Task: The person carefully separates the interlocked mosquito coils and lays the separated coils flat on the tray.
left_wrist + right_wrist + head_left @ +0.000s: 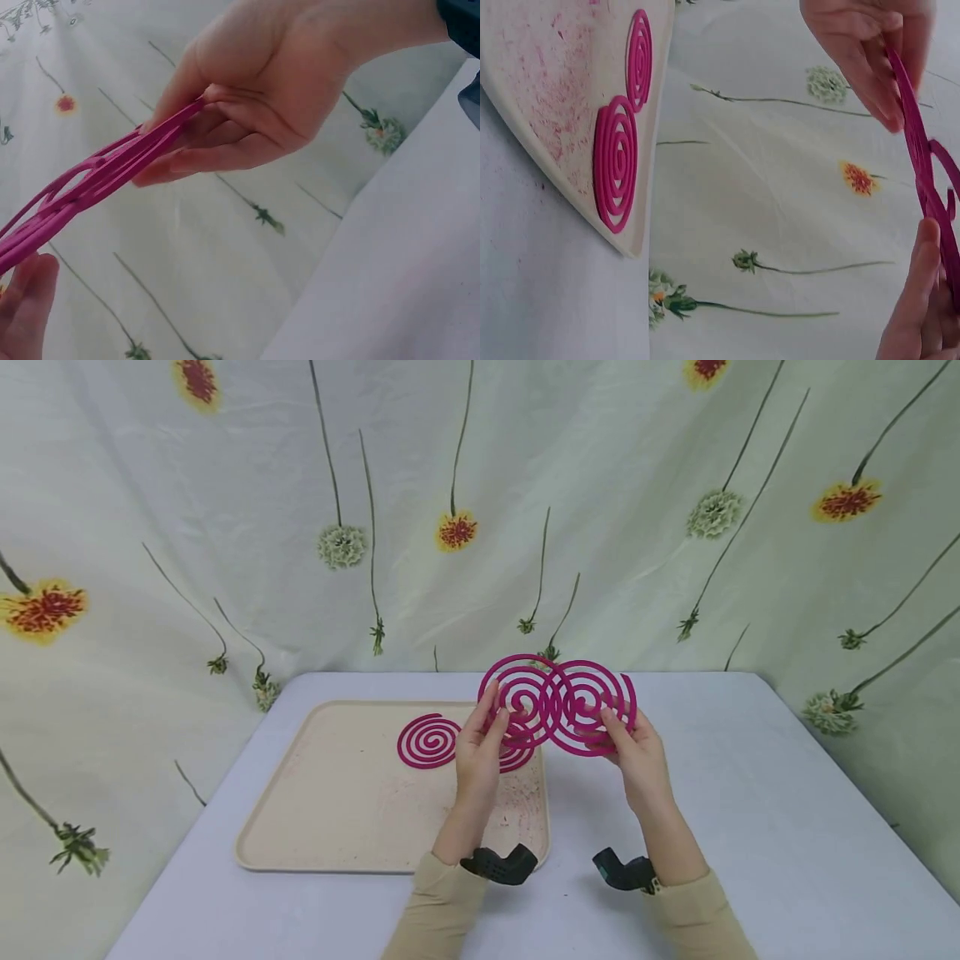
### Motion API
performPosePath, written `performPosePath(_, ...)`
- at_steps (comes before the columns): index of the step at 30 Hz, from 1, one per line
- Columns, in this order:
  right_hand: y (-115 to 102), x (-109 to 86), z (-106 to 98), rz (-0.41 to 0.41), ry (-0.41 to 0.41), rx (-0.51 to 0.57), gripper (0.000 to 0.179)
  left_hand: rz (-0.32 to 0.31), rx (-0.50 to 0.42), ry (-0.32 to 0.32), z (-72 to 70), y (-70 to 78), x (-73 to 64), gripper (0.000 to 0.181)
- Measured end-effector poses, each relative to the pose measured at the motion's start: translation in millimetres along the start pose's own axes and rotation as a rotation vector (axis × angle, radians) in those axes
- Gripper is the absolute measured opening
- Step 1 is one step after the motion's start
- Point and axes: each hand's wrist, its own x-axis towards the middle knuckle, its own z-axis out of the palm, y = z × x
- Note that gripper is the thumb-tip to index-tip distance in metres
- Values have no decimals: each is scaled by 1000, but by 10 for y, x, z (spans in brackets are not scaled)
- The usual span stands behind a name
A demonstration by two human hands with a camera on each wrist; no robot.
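Observation:
Two magenta mosquito coils are held up, partly overlapping in the head view. My left hand (478,760) pinches the left coil (522,703) at its outer left side, thumb in front. At the opposite side, my right hand (643,758) holds the right coil (582,707) between thumb and fingers. From the left wrist view the coils (90,180) appear edge-on, stretching from my right hand (247,97) to the fingers of my left hand (30,307). The right wrist view also shows the coils (915,135) nearly edge-on, with both hands on them.
A beige tray (330,793) lies on the white table (750,793), left of centre. On it rest a flat coil (429,742) and another coil (617,161), partly hidden behind my left hand in the head view. Reddish crumbs dot the tray's right side. A flowered curtain (480,585) hangs behind.

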Motion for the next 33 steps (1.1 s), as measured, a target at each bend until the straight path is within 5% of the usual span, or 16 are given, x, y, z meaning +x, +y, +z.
performPosePath(4,-33,43,-212,0,-221,-105,50,-31,37,-168,-178,66,46,39)
performPosePath(11,-64,96,-588,-7,-673,-233,48,-76,163,-622,-471,187,97,41)
performPosePath(14,-82,95,-628,-24,-760,-259,39,-94,211,-684,-480,201,99,41)
performPosePath(17,-98,88,-604,-35,-739,-273,32,-112,235,-608,-455,199,90,42)
performPosePath(23,-102,67,-464,-18,-526,-233,37,-141,202,-280,-321,176,61,40)
performPosePath(29,-78,35,-276,-28,-314,-82,44,-53,76,50,-60,75,25,39)
performPosePath(33,-73,12,-192,-24,-212,-5,44,6,16,133,83,38,-25,40)
